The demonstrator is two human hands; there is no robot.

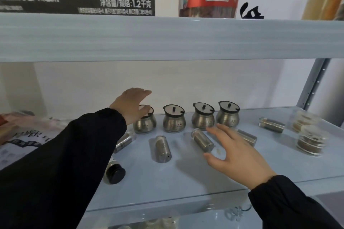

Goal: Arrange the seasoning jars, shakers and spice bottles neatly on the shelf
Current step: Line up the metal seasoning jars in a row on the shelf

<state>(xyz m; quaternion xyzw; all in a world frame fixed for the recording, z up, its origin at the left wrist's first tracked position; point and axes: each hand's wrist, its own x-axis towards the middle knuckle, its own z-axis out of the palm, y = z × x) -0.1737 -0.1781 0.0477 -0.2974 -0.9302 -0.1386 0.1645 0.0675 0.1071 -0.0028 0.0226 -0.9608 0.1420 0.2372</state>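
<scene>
Several round steel seasoning jars with lids stand in a row at the back of the pale blue shelf. My left hand rests open on top of the leftmost jar. Steel shakers lie on their sides in front of the row: one in the middle, one just left of my right hand, one partly under my left sleeve, one behind my right fingers. My right hand is open, fingers spread, holding nothing. A dark bottle with a black cap lies near the front left.
Another steel shaker lies at the right, near stacked clear spice containers. Plastic bags fill the shelf's left end. The upper shelf board hangs low overhead. A metal upright stands at the right.
</scene>
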